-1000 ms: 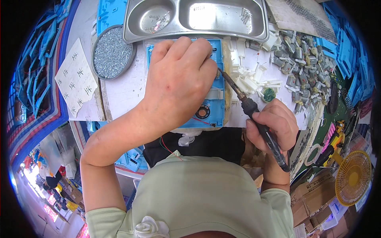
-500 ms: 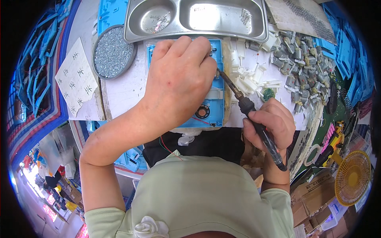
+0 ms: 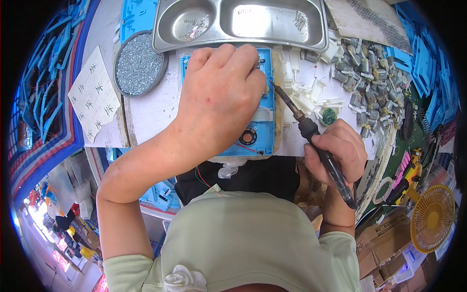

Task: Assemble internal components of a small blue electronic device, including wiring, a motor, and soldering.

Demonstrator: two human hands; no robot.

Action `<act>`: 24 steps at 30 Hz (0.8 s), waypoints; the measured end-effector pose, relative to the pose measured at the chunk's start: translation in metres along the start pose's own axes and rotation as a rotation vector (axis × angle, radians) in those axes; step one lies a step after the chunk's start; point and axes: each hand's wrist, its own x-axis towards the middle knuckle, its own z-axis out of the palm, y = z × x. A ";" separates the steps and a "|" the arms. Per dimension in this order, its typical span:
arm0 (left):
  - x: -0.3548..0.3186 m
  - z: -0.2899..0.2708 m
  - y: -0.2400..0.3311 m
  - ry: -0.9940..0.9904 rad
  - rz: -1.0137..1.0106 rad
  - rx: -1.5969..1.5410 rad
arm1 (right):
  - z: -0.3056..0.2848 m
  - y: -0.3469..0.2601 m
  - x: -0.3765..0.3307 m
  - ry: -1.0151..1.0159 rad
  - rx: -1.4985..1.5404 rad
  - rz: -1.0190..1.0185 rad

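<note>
Screws (image 3: 139, 63) fill a grey bowl (image 3: 159, 80); right grip (image 3: 343, 152) pinches a soldering iron (image 3: 308, 128), left grip (image 3: 221, 95) I cannot tell.

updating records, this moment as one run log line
left hand: over blue casing; right hand: holds soldering iron; tip: near casing's edge

We cannot see the fingertips of the left hand (image 3: 221, 92), hidden beneath its back, nor tell what they hold. This hand and its forearm mask much of the blue casing (image 3: 265, 140). We find the tip of the soldering iron (image 3: 310, 130) too small to show whether it touches the casing. The upper edge cuts off the metal tray (image 3: 217, 29) and the blue panel (image 3: 135, 18); we see the goods (image 3: 73, 231) at lower left only indistinctly.
</note>
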 end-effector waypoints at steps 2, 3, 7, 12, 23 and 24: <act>0.000 0.000 0.000 0.011 0.003 -0.003 | 0.000 0.000 0.001 -0.004 -0.004 -0.005; 0.000 0.000 0.000 0.010 0.001 -0.003 | 0.000 0.000 0.001 -0.002 -0.005 -0.004; 0.000 0.000 0.000 0.006 0.001 -0.001 | 0.000 0.000 0.001 -0.003 -0.010 -0.001; 0.000 0.000 0.000 -0.004 -0.001 0.008 | 0.000 0.000 0.001 -0.007 -0.017 -0.003; 0.000 -0.002 -0.001 -0.016 0.005 0.014 | 0.000 -0.001 0.000 0.001 -0.021 -0.001; 0.000 -0.001 -0.001 -0.011 0.005 0.014 | 0.000 0.000 0.000 0.003 -0.020 -0.004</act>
